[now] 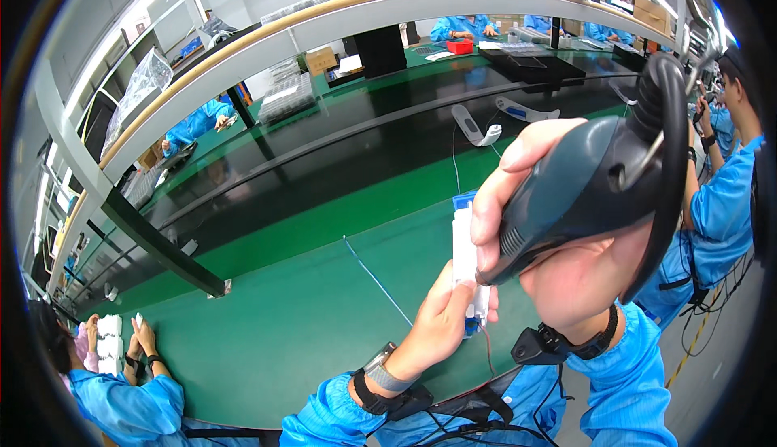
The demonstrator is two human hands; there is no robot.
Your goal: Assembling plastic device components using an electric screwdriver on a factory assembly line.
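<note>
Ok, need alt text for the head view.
A person's right hand grips a dark teal-and-black corded handheld tool, its tip at a slim white plastic part in the left hand, above a green worktable. Beyond are curved white plastic pieces; co-workers in blue clothing are on both sides.

A factory assembly workshop, judging by the long green bench (267,326), with a black belt (364,154) beyond it, a shelf (324,4) overhead, a corded tool (571,176) above it and blue-smocked workers (129,402) around it.
</note>
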